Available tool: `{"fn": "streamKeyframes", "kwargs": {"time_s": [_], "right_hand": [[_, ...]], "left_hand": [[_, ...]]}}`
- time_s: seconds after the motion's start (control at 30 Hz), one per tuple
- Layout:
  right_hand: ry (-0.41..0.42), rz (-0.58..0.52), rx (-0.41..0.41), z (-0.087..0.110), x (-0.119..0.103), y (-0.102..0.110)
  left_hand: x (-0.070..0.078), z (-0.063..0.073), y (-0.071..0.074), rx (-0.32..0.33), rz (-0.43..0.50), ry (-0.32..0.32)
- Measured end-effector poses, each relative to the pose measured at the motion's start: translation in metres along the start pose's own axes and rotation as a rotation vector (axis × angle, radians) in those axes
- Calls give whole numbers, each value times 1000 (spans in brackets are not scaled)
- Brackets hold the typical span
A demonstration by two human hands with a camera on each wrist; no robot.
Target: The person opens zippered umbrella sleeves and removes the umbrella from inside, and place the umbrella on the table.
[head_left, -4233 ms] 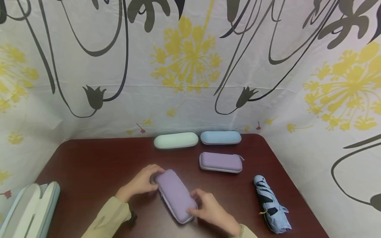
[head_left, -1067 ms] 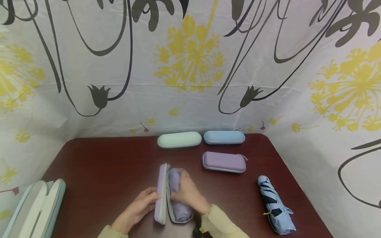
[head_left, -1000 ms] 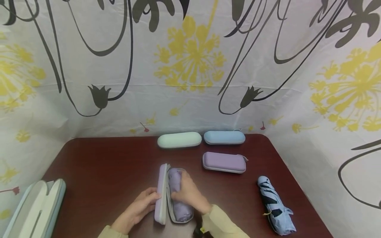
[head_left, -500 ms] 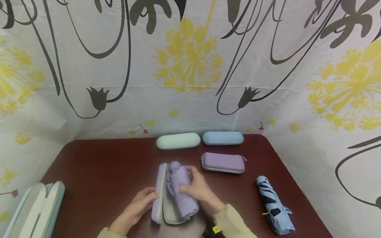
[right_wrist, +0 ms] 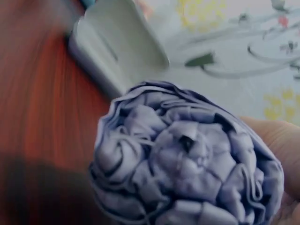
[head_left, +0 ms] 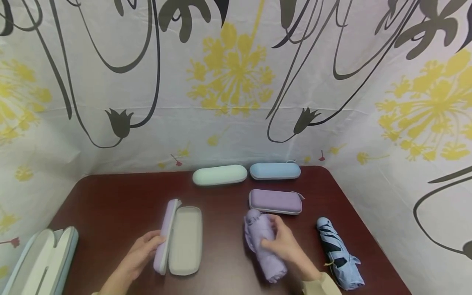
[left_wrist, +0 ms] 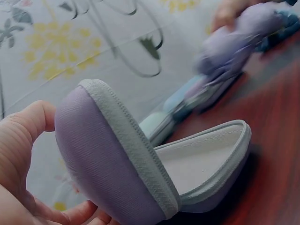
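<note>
My right hand [head_left: 285,246] grips a folded lilac umbrella [head_left: 263,246] around its middle, over the right half of the table. In the right wrist view the umbrella's bunched fabric end [right_wrist: 187,154] fills the lower middle. My left hand [head_left: 141,252] holds the raised lid of an unzipped purple umbrella case [head_left: 186,241], thumb on one side and fingers behind. The case's pale inside is bare. From the left wrist view, the purple lid [left_wrist: 103,154] leans up from the lower shell, with the umbrella blurred beyond it.
A mint case [head_left: 220,175] and a light blue case [head_left: 275,171] lie along the back edge. Nearer is a second purple case [head_left: 275,201], zipped. A blue and black folded umbrella [head_left: 339,254] lies at right. An opened pale blue case [head_left: 44,262] is at far left.
The purple case was unzipped and opened. My right hand lifted the lilac umbrella out and carried it right, while my left hand shifted the open case to the left.
</note>
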State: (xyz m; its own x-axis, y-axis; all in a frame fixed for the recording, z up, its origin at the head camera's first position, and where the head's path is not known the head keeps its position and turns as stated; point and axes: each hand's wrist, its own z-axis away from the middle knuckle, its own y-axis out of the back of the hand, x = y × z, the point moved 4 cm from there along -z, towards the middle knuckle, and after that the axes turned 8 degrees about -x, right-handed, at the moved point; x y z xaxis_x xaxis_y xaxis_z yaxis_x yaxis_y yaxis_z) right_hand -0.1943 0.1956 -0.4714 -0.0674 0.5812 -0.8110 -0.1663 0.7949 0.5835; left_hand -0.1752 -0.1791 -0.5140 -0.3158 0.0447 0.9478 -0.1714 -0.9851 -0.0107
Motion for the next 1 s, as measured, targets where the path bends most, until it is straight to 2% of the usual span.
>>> {"fn": "streamKeyframes", "kwargs": {"time_s": [0.2, 0.3, 0.37, 0.47, 0.63, 0.7, 0.87, 1.0], "right_hand": [[-126, 131, 46, 15, 38, 33], [-175, 179, 74, 20, 55, 47], [-213, 201, 84, 23, 63, 54], [-254, 228, 88, 26, 73, 64], [-294, 286, 76, 31, 82, 77], [-307, 304, 72, 33, 84, 81], [-326, 340, 65, 33, 89, 89], [-314, 364, 67, 34, 91, 93]], "left_hand": [[1, 11, 39, 62, -19, 14], [0, 11, 61, 74, -48, 45], [-4, 9, 76, 105, -63, 76], [-5, 8, 92, 132, -96, 99], [4, 15, 103, 199, -235, 150], [10, 18, 106, 249, -303, 164], [19, 22, 112, 358, -429, 140], [23, 23, 114, 418, -548, 125]]}}
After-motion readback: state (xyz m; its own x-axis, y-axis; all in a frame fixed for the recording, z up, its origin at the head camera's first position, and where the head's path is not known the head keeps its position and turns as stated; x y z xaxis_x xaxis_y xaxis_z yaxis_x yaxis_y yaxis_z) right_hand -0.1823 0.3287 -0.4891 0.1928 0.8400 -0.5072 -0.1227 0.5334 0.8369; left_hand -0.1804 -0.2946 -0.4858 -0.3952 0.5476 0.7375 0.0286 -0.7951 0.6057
